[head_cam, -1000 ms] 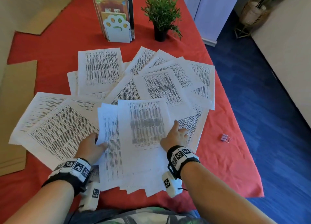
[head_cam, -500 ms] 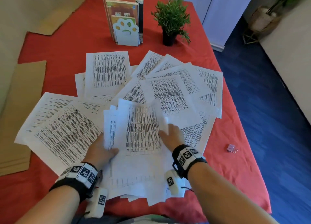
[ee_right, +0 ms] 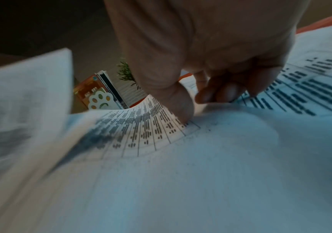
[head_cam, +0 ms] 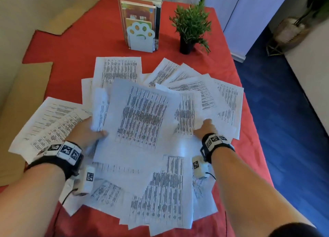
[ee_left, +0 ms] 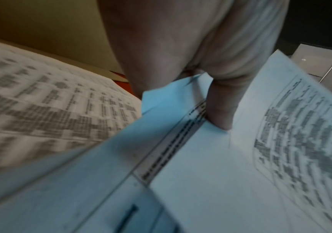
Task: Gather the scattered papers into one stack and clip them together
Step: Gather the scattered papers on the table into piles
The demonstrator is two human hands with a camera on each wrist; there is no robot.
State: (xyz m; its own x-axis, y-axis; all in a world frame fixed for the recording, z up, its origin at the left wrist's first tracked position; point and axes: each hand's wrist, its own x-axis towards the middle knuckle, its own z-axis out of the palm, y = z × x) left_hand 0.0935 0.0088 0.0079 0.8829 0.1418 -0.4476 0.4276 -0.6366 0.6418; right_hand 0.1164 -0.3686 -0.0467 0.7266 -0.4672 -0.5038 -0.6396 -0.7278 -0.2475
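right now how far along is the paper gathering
Early. Nothing looks finished: no squared stack, no clip on anything. In hand: the left hand grips a few lifted sheets, thumb on top, while the right hand reaches onto the sheets beside them. Left: most papers lie fanned across the red tablecloth, and no clip is in view now.

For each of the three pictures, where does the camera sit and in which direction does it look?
Head: worn on the head, looking forward and down at the papers on the red tablecloth; both forearms show.
Left wrist: along the left hand, whose thumb presses sheets.
Right wrist: along the right hand, whose fingers touch paper.
Shared: head and right wrist both show the paw bookend.
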